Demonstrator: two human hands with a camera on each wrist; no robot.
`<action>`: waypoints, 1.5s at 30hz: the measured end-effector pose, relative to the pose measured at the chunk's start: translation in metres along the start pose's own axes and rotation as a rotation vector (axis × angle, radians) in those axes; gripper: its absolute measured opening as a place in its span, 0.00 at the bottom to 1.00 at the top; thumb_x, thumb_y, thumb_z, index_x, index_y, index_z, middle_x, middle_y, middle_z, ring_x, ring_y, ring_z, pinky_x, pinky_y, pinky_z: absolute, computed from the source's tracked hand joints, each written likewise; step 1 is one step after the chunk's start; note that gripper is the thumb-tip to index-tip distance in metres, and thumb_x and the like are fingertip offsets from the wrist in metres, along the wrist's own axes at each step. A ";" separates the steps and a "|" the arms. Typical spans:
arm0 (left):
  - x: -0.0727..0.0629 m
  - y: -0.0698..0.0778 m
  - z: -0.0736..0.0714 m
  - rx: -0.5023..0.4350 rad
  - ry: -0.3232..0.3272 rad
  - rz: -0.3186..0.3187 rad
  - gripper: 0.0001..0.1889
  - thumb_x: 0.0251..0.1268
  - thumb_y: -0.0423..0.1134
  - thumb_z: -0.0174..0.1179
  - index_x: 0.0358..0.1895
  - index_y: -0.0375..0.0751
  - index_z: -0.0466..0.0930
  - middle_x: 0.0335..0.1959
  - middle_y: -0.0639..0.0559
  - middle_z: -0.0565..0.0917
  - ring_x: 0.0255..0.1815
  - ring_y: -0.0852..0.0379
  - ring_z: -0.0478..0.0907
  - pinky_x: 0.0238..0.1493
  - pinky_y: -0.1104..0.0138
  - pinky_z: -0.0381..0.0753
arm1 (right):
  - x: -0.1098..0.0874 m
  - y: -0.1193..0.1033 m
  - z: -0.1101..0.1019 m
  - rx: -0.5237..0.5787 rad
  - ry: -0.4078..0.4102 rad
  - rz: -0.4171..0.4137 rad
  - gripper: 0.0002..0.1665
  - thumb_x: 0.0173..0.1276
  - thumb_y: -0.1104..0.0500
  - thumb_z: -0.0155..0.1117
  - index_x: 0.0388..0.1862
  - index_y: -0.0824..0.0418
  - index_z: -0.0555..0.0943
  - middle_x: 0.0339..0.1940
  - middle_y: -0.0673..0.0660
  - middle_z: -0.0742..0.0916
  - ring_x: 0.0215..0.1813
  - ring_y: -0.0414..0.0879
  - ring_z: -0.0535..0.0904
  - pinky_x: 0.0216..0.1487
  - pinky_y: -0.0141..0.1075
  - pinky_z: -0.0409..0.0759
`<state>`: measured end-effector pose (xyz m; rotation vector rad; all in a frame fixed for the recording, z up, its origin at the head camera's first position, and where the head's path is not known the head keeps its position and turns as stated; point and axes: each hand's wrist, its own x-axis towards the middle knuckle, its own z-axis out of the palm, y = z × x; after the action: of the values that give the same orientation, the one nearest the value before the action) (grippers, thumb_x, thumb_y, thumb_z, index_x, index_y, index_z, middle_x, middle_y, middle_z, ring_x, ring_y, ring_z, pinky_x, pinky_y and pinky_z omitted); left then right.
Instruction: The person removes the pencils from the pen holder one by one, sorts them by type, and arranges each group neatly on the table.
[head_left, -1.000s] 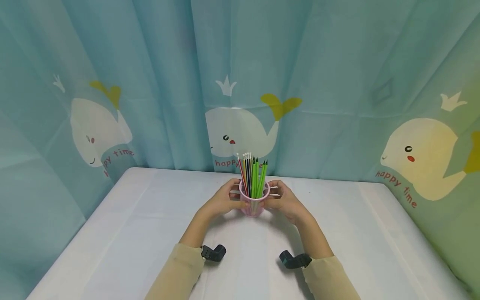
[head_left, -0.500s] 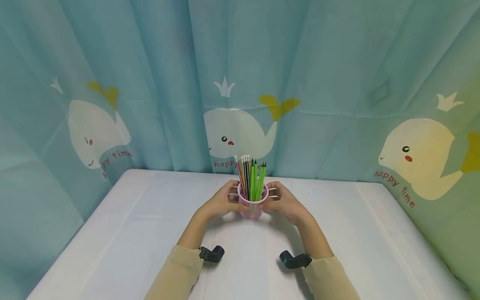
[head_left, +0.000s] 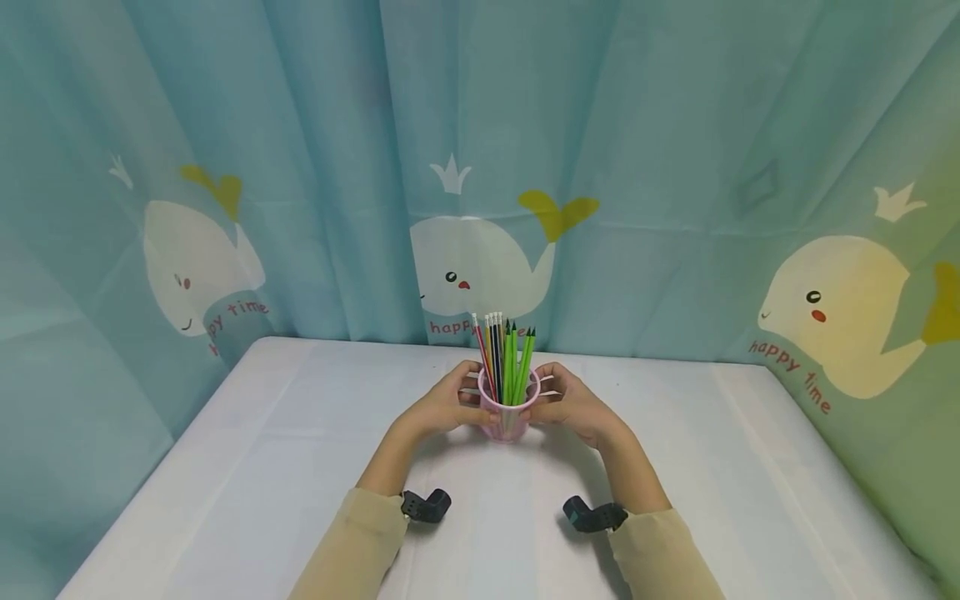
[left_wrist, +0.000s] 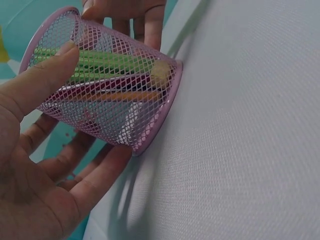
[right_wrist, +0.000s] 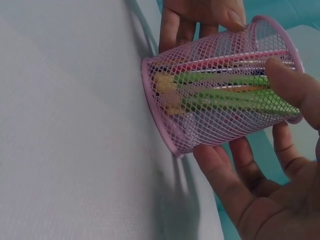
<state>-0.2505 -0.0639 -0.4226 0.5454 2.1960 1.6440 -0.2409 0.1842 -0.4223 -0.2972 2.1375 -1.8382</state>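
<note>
A pink mesh pencil cup stands upright on the white table. Green pencils with black tips rise from its right side. Pencils in red, yellow and dark colours, with white ends up, fill the left side. My left hand grips the cup from the left, thumb on the near side and fingers spread round the wall. From the right, my right hand holds it in a mirrored way. In the right wrist view, the lower pencil ends show through the mesh near the base.
The white-covered table reaches back to a teal curtain printed with whales. Black wrist devices are strapped over both forearms, beside beige sleeves.
The pencil cup appears slightly lower in the head view than a second ago, shifted a little toward me. Both hands keep their hold at its sides.
</note>
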 end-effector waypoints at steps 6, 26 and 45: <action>0.001 -0.003 -0.002 0.017 0.009 0.002 0.38 0.54 0.34 0.73 0.68 0.40 0.63 0.63 0.36 0.77 0.62 0.39 0.77 0.61 0.49 0.78 | 0.000 -0.002 -0.001 -0.024 -0.028 -0.009 0.37 0.51 0.68 0.76 0.57 0.67 0.66 0.52 0.67 0.78 0.51 0.51 0.78 0.48 0.38 0.80; -0.016 0.002 0.007 -0.004 -0.045 0.015 0.38 0.54 0.31 0.72 0.67 0.38 0.61 0.62 0.34 0.76 0.61 0.39 0.78 0.62 0.49 0.78 | -0.014 -0.001 -0.004 -0.071 -0.097 -0.001 0.36 0.50 0.66 0.79 0.54 0.66 0.67 0.51 0.65 0.79 0.50 0.51 0.80 0.49 0.40 0.81; -0.041 0.004 0.012 0.020 -0.059 0.013 0.40 0.51 0.32 0.74 0.66 0.39 0.61 0.59 0.39 0.77 0.58 0.43 0.79 0.62 0.48 0.77 | -0.032 -0.005 0.005 -0.081 -0.204 -0.013 0.35 0.52 0.65 0.76 0.53 0.69 0.66 0.51 0.67 0.77 0.52 0.54 0.82 0.47 0.40 0.81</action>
<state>-0.2089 -0.0734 -0.4207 0.6063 2.1738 1.5930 -0.2093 0.1905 -0.4151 -0.4953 2.0761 -1.6522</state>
